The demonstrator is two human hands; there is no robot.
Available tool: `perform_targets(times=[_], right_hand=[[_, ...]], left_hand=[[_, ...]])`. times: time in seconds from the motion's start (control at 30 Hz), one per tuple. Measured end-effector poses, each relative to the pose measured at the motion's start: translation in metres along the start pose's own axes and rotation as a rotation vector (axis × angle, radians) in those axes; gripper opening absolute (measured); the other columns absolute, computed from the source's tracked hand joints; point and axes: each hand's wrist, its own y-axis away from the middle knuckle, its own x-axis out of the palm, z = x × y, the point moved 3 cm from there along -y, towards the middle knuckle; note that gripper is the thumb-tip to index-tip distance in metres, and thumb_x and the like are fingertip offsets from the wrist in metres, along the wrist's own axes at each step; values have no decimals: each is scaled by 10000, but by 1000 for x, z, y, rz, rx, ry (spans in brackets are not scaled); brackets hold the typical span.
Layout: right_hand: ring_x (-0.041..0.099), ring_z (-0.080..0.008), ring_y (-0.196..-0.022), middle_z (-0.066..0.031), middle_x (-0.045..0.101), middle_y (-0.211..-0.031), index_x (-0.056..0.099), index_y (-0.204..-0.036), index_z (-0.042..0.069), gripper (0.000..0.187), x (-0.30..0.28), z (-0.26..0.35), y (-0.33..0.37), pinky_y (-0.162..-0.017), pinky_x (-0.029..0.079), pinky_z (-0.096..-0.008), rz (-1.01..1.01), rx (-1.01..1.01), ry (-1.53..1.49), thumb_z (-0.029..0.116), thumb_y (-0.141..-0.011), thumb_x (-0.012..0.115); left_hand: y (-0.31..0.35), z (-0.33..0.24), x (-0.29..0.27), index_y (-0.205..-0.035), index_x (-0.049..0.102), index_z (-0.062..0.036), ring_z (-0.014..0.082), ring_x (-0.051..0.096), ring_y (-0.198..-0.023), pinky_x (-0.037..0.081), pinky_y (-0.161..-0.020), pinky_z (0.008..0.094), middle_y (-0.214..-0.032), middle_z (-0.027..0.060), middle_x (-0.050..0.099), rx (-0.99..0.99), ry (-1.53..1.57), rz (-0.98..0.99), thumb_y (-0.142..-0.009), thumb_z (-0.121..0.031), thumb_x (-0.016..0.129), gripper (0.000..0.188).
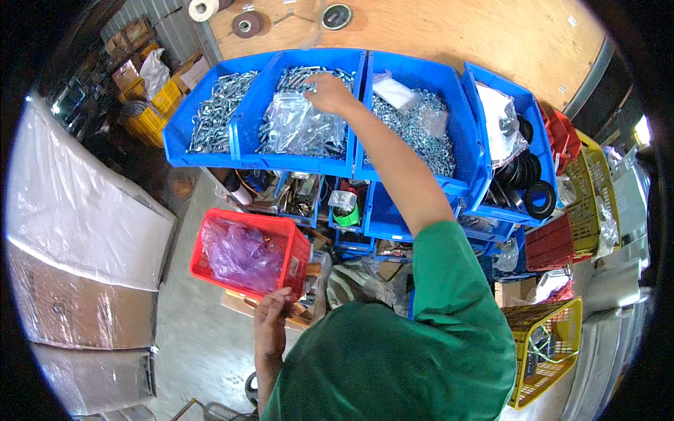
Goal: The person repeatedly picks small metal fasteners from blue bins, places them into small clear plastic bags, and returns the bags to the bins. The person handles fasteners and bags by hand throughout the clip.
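Note:
My right arm reaches across to a blue bin (246,133) of metal bolts (293,76). There my right hand (328,93) is over the bolts, its fingers bent and drawn together; what they hold, if anything, is too small to make out. Just below it, a clear plastic bag (305,125) lies on top of the bolts. My left hand (271,319) is low, beside the near corner of a red plastic crate (298,263). Its thumb and fingers are pinched, and I cannot make out anything between them. Crumpled purple-tinted plastic (242,256) fills the crate.
Left of that bin is one with longer bolts (223,105); to its right, one with small hardware (421,144). A further blue bin holds black round parts (523,172). Wrapped cartons (84,302) line the left, and a yellow basket (519,400) is at lower right.

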Motion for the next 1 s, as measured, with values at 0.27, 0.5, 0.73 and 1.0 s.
perform_targets(times=[0.27,0.5,0.73,1.0], right_hand=[[715,-363,-877,-219,722,-900,724,-938,14,374,-107,-44,114,-796,564,-455,134,231,135,377,-849,709],[698,-422,-911,-256,707,-926,717,-999,28,295,-69,-97,150,-809,560,-504,373,218,465,290,-875,663],[684,-256,-833,-143,699,-911,650,-1063,13,188,-150,-63,174,-742,521,-387,-122,211,-286,128,-945,559],[622,-118,-887,-21,672,-1020,618,-1165,29,234,-142,-46,267,-778,487,-276,109,438,-1215,116,-983,498]], left_hand=[[-5,23,30,-1183,629,26,134,621,-789,491,-720,269,-957,68,688,-22,19,-15,-1017,-164,534,269],[-46,45,84,-1190,659,-1,132,636,-882,500,-818,274,-987,65,703,-125,-166,135,-1010,-139,565,246],[-70,13,164,-1253,630,21,155,638,-1009,488,-916,305,-1126,100,708,-63,-414,383,-1042,-174,533,303],[-95,-4,254,-1278,605,44,172,653,-1028,478,-967,313,-1110,116,711,422,-212,185,-1041,-189,554,336]])
